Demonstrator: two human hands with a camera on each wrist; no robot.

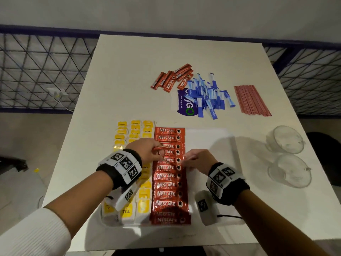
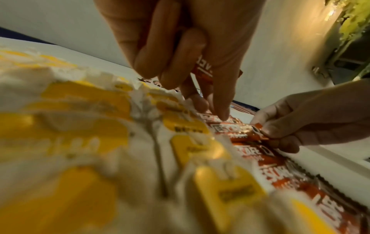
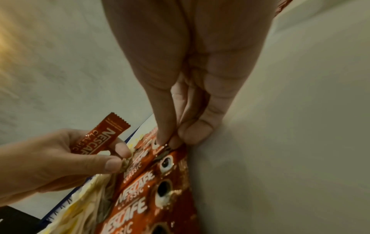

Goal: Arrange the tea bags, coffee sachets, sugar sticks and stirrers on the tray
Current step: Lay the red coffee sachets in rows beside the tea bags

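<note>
A white tray (image 1: 212,137) holds columns of yellow tea bags (image 1: 135,126) and one column of red coffee sachets (image 1: 168,185). My left hand (image 1: 160,153) grips a spare red sachet (image 3: 100,139) while its fingertips (image 2: 222,114) touch the left side of the column. My right hand (image 1: 185,160) pinches the right end of a sachet (image 2: 240,128) in the middle of the column, thumb and fingertips (image 3: 192,131) closed on its edge. Loose sachets (image 1: 173,78), blue sugar sticks (image 1: 208,95) and pink stirrers (image 1: 251,99) lie on the far table.
Two clear glass cups (image 1: 286,139) (image 1: 290,170) stand right of the tray. A purple printed packet (image 1: 184,104) lies under the sugar sticks. The tray's right half is bare white. The table's left edge drops to the floor, and a mesh railing (image 1: 42,71) runs behind.
</note>
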